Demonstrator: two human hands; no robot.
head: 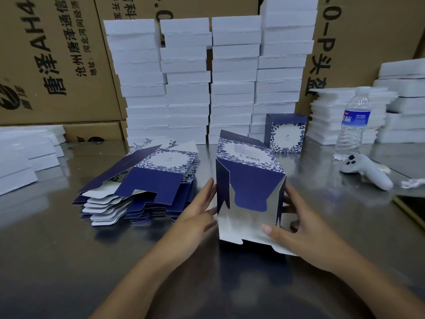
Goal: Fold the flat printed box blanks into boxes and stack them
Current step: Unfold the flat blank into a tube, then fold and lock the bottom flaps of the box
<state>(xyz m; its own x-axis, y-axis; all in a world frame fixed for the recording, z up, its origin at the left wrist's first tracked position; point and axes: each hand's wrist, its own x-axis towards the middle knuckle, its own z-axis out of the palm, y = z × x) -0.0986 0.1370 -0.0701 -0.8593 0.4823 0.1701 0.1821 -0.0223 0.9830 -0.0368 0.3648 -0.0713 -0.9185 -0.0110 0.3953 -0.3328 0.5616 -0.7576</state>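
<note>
A half-formed blue and white printed box [249,180] lies on its side on the steel table [69,249], its open end and silver-lined flaps facing me. My left hand [197,217] presses straight fingers against its left side flap. My right hand [296,231] holds the right side, thumb on the white lower flap, fingers behind the wall. A pile of flat printed blanks [142,183] lies to the left. One finished box [286,133] stands upright behind.
Tall stacks of white boxes [207,77] rise behind, in front of brown cartons [53,61]. More white stacks [349,111] sit at right and white stacks [25,153] at left. A water bottle [353,125] and a white controller [365,171] lie at right.
</note>
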